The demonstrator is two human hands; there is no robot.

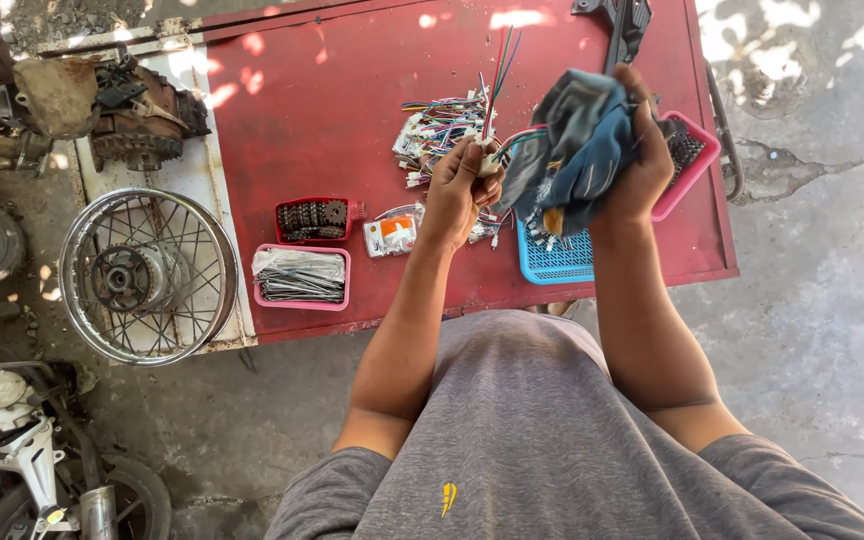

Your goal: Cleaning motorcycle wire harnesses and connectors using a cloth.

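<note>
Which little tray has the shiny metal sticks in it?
The pink tray nearest the spoked wheel. It holds a bundle of silvery rods. The red tray beside it holds dark toothed gears, and the blue basket holds small connectors.

A red metal table on the concrete floor carries a pile of coloured wires, a red tray of gears, a pink tray of spokes, a blue basket and a pink basket.

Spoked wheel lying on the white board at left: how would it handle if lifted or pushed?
The spoked wheel looks like metal rim and hub, so probably rigid and fairly heavy. Lying flat, it likely slides rather than rolls. It overhangs the white board, so a push might tip it off.
</note>
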